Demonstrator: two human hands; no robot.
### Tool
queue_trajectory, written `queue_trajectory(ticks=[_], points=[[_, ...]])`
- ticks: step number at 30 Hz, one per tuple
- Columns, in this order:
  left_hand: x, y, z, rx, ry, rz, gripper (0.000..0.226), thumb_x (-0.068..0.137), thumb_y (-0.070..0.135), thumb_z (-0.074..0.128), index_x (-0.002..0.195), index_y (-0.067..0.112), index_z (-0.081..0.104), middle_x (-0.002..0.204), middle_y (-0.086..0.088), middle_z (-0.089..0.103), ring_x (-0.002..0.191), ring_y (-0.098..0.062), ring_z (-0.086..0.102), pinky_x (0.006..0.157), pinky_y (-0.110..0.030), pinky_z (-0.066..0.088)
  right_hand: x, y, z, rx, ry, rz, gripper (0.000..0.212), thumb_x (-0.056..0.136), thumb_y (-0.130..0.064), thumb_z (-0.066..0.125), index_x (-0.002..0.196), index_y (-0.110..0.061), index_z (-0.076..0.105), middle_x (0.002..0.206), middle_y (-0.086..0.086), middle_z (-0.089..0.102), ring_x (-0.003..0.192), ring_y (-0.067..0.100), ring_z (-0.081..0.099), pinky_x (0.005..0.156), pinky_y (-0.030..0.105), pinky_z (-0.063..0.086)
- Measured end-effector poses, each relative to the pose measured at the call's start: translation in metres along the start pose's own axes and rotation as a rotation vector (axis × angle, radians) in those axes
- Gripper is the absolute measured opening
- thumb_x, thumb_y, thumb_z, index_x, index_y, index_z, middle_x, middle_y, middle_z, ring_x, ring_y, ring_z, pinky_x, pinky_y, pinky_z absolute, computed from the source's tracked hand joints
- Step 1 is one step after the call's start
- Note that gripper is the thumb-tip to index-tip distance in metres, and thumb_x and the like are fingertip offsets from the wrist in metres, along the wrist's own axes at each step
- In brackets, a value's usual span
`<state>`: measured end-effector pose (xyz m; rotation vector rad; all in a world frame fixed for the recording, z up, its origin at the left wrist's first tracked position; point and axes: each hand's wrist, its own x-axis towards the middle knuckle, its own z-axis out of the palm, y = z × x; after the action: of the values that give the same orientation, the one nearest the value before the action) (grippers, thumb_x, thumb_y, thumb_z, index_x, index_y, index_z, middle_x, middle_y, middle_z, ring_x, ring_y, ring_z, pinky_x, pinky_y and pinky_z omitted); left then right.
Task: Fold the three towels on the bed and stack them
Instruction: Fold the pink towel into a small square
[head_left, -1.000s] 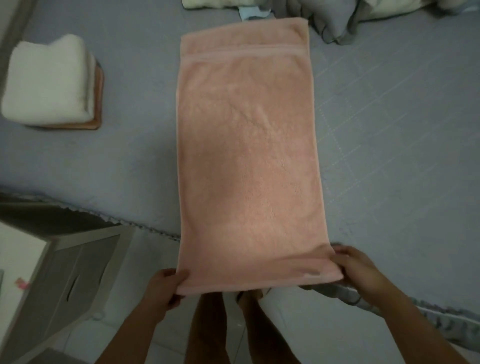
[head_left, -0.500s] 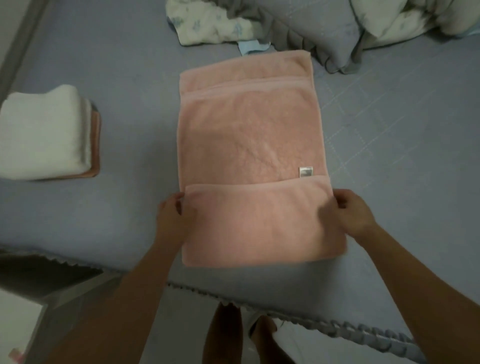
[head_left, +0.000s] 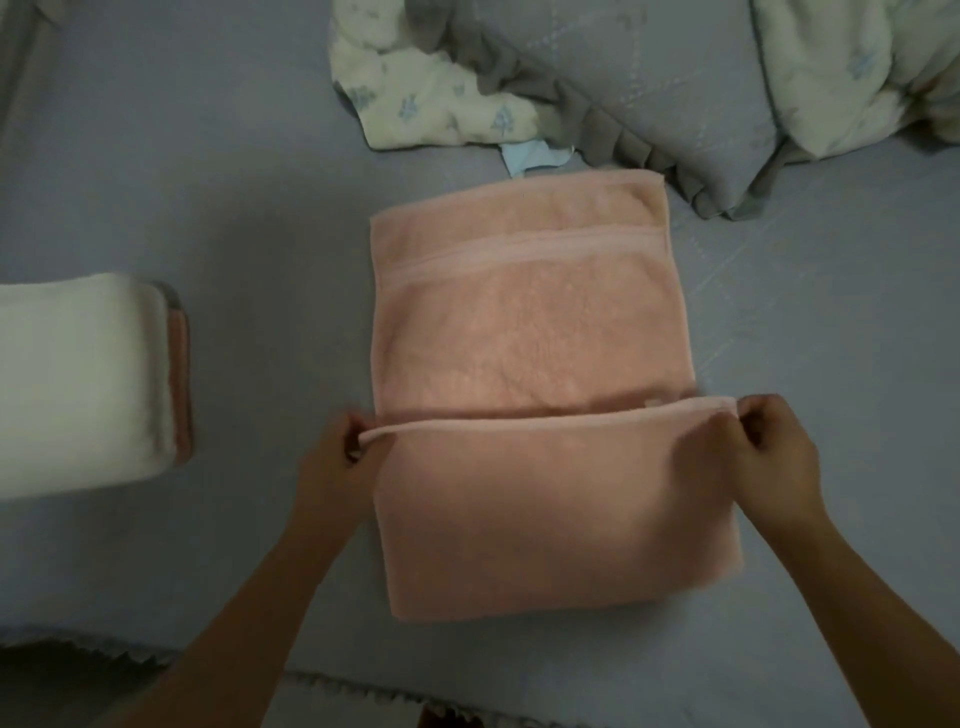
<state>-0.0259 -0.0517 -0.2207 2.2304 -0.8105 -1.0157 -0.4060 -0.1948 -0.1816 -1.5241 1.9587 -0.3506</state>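
Observation:
A pink towel (head_left: 524, 332) lies lengthwise in the middle of the grey-blue bed (head_left: 234, 218), its near end folded up over itself. My left hand (head_left: 337, 467) pinches the left corner of that folded hem. My right hand (head_left: 769, 457) pinches the right corner. The hem is raised slightly off the layer beneath, about halfway up the towel. At the left edge sits a stack: a folded white towel (head_left: 72, 384) on top of a folded brownish-pink towel (head_left: 182, 374), of which only a thin edge shows.
A crumpled floral quilt (head_left: 431, 98) and a grey ruffled pillow (head_left: 623, 83) lie just beyond the towel's far end. More bedding (head_left: 852, 67) fills the far right. The bed's scalloped front edge (head_left: 363, 691) runs along the bottom.
The towel hung over the bed's edge a second ago. Both hands lifted its near end and carried it forward over the towel; the fold is now deeper, the hem further up.

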Motion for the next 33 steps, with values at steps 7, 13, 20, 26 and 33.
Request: queue_trajectory(ticks=[7, 13, 20, 26, 33], points=[[0.141, 0.088, -0.020, -0.340, 0.134, 0.039, 0.017, 0.080, 0.040, 0.062, 0.085, 0.025, 0.056, 0.072, 0.007, 0.053, 0.063, -0.004, 0.048, 0.058, -0.027, 0.041, 0.135, -0.111, 0.027, 0.170, 0.154, -0.075, 0.015, 0.082, -0.036, 0.058, 0.088, -0.023, 0.058, 0.082, -0.003, 0.061, 0.077, 0.008, 0.055, 0.073, 0.027, 0.044], [0.212, 0.083, 0.000, -0.189, 0.076, -0.145, 0.049, 0.083, 0.034, 0.065, 0.125, 0.010, 0.054, 0.122, -0.020, 0.063, 0.110, -0.036, 0.064, 0.094, -0.054, 0.053, 0.180, -0.107, 0.073, -0.068, -0.042, 0.140, 0.049, 0.082, -0.031, 0.064, 0.126, -0.011, 0.054, 0.124, 0.014, 0.061, 0.114, 0.030, 0.059, 0.088, 0.031, 0.044], [0.112, 0.018, 0.017, -0.216, 0.090, -0.152, 0.027, 0.083, 0.045, 0.070, 0.085, 0.021, 0.058, 0.075, 0.003, 0.060, 0.063, -0.005, 0.055, 0.059, -0.020, 0.046, 0.081, -0.013, 0.068, 0.054, -0.038, 0.217, 0.046, 0.082, -0.052, 0.059, 0.115, -0.020, 0.061, 0.105, 0.003, 0.068, 0.100, 0.025, 0.063, 0.081, 0.033, 0.044], [0.031, -0.019, 0.026, -0.243, -0.058, -0.079, 0.027, 0.075, 0.045, 0.068, 0.073, 0.023, 0.052, 0.066, 0.009, 0.050, 0.061, -0.007, 0.046, 0.058, -0.021, 0.039, -0.001, 0.043, 0.046, 0.147, -0.072, 0.204, 0.031, 0.087, -0.028, 0.069, 0.110, -0.035, 0.049, 0.105, -0.002, 0.064, 0.094, 0.018, 0.063, 0.078, 0.035, 0.049], [-0.029, -0.052, 0.036, -0.103, -0.042, -0.184, 0.023, 0.077, 0.036, 0.077, 0.077, 0.030, 0.054, 0.068, 0.009, 0.053, 0.061, -0.002, 0.048, 0.057, -0.017, 0.039, -0.022, 0.057, 0.037, 0.165, -0.074, 0.140, 0.016, 0.089, -0.034, 0.068, 0.097, -0.029, 0.054, 0.092, -0.008, 0.066, 0.084, 0.010, 0.064, 0.068, 0.029, 0.047]])
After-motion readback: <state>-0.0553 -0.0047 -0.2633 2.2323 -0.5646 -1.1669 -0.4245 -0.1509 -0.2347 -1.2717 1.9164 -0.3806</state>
